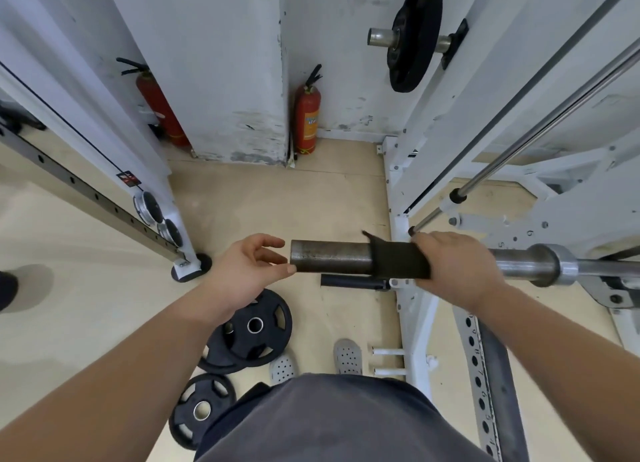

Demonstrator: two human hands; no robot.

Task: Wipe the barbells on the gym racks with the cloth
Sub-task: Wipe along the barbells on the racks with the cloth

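A steel barbell (330, 256) lies level across the white rack (420, 340), its dull sleeve end pointing left at the middle of the view. A dark cloth (398, 259) is wrapped around the sleeve. My right hand (457, 266) presses down on the cloth and grips it around the bar. My left hand (242, 274) hovers at the sleeve's open end with fingers spread and the thumb tip touching the rim; it holds nothing. The bar's collar (554, 264) and thinner shaft run off to the right.
Three black weight plates (256, 330) lie on the floor below my left arm. Two red fire extinguishers (307, 115) stand against the wall ahead. A plate hangs on a wall peg (415, 35). A second white frame (162, 198) stands left. My grey shoes (348, 356) are below.
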